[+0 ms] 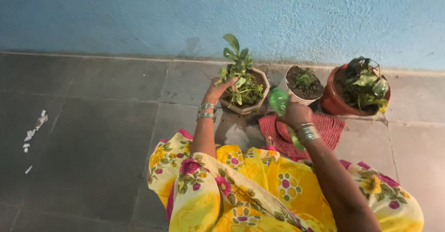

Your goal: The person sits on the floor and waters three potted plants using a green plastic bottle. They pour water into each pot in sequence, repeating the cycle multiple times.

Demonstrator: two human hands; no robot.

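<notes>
Green plastic bottle (279,101) gripped in our right hand (295,114) tilts toward the beige pot (252,106) by the wall's foot, where our left hand (217,91), fingers loosely spread, parts the leafy plant (240,76), so we should pour slowly at the soil.

No packages, labels, signs or screens show (only unmarked things).

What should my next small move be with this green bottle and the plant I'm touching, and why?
Probably tip the green bottle a little further left, over the beige pot. Your right hand holds it just beside that pot's rim, while your left hand parts the leafy plant, so the soil looks exposed there.
</notes>
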